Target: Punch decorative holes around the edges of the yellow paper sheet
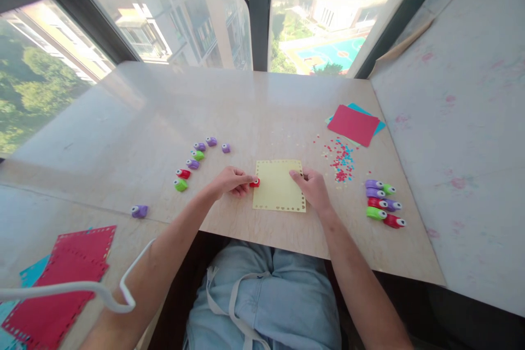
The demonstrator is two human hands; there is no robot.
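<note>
A pale yellow sheet of paper (279, 188) lies in front of me, with small punched shapes along its top, right and bottom edges. My left hand (235, 181) is closed on a small red craft punch (256, 182) that sits at the sheet's left edge. The thumb rests on top of the punch. My right hand (309, 181) grips the sheet's right edge, thumb on top and the other fingers partly hidden. Left of the sheet, purple, green and red punches (192, 164) stand in a loose curve.
More punches (379, 202) are grouped at the right. Confetti (342, 161) is scattered near a stack of coloured sheets (353, 124). A lone purple punch (139, 211), punched red sheets (61, 279) and a white curved rod (82, 287) are at the left. Windows line the table's far side.
</note>
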